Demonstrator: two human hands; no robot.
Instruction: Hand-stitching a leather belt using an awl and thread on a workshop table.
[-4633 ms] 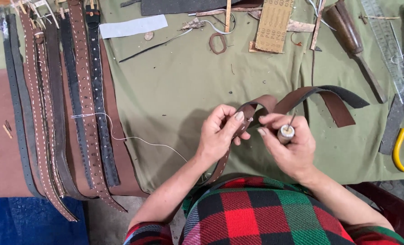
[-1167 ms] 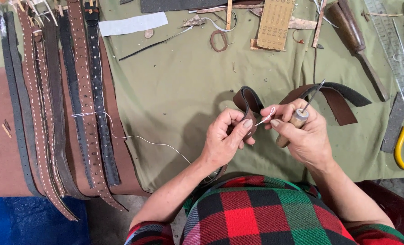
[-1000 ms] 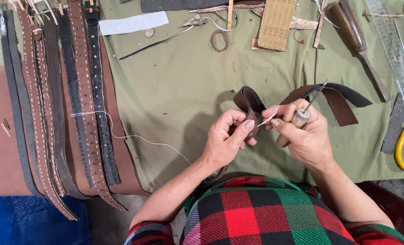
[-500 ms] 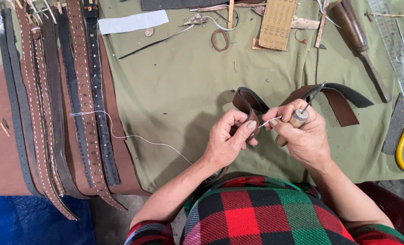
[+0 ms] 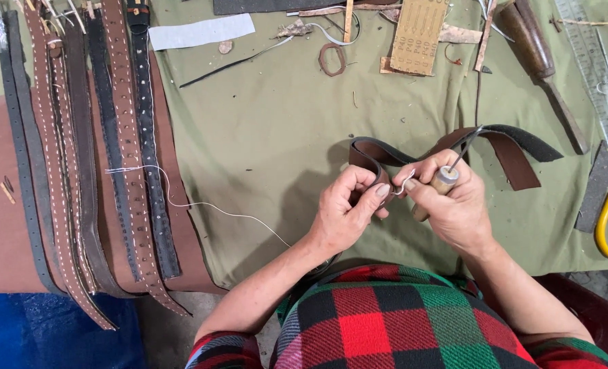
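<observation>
Green cloth underneath. My left hand (image 5: 348, 215) pinches the strap (image 5: 376, 154); my right hand (image 5: 454, 208) grips awl (image 5: 444, 181) and thread (image 5: 405, 181). Risk: awl tip could jab my left thumb.

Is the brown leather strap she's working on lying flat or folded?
Folded: the leather strap loops back on itself by the left hand, its ends trailing right.
</observation>
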